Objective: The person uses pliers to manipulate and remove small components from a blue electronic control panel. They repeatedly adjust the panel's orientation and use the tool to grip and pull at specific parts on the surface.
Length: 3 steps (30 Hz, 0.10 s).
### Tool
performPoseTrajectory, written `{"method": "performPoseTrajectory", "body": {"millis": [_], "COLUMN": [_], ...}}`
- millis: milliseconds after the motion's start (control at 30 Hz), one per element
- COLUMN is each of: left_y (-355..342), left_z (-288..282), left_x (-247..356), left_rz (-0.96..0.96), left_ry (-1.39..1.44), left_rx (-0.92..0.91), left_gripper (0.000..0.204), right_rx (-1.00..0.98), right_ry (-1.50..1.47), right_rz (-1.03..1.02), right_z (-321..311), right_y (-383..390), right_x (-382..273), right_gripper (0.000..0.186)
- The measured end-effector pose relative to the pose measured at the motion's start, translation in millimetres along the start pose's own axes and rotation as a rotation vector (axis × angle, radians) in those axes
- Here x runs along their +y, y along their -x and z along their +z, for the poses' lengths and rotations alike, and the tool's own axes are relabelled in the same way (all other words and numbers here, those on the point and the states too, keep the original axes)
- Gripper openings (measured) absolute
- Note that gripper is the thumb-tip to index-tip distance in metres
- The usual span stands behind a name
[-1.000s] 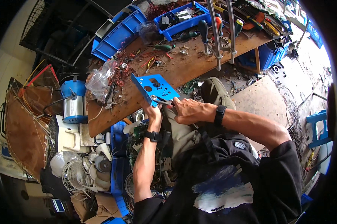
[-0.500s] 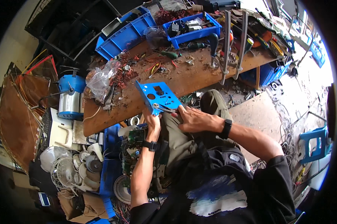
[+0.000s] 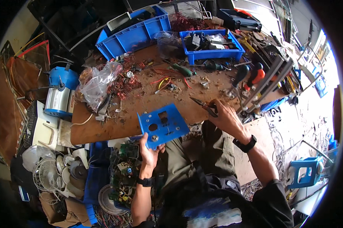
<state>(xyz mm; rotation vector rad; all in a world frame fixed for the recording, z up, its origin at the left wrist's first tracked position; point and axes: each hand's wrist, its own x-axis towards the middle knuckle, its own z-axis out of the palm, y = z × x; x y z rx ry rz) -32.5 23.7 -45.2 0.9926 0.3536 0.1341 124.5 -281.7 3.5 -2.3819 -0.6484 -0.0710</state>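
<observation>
My left hand (image 3: pixel 148 154) grips the lower edge of a flat blue plastic panel (image 3: pixel 162 124) with round and square cut-outs, held at the near edge of the wooden workbench (image 3: pixel 103 125). My right hand (image 3: pixel 225 117) is out to the right over the bench edge, closed on the handles of a pair of pliers (image 3: pixel 204 105) whose dark jaws point left across the wood. A dark watch sits on each wrist.
On the bench lie a clear bag of copper wire (image 3: pixel 99 83), loose coloured wires (image 3: pixel 167 78), a green screwdriver (image 3: pixel 183 70) and two blue bins (image 3: pixel 211 45). A blue motor (image 3: pixel 61 91) stands at the left. Circuit boards (image 3: pixel 126 171) and fan parts (image 3: pixel 42 167) fill crates below.
My right hand has left the blue panel and moved right to take up the pliers. The left hand still holds the panel, now lower at the bench edge.
</observation>
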Motion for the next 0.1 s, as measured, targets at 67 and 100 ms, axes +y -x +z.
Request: {"method": "performPoseTrajectory", "body": {"millis": [67, 100], "left_y": [-1.1, 0.6], "left_z": [-3.6, -10.2], "left_x": [-3.6, -6.2], "left_rz": [0.044, 0.073], "left_ry": [-0.037, -0.05], "left_rx": [0.022, -0.019], "left_gripper": [0.06, 0.068], "right_rx": [0.006, 0.0], "right_ry": [0.043, 0.056], "right_rz": [0.036, 0.05], "right_z": [7.4, 7.9], "right_y": [-15.9, -24.0], "right_x": [2.0, -2.5], "right_gripper": [0.041, 0.042]}}
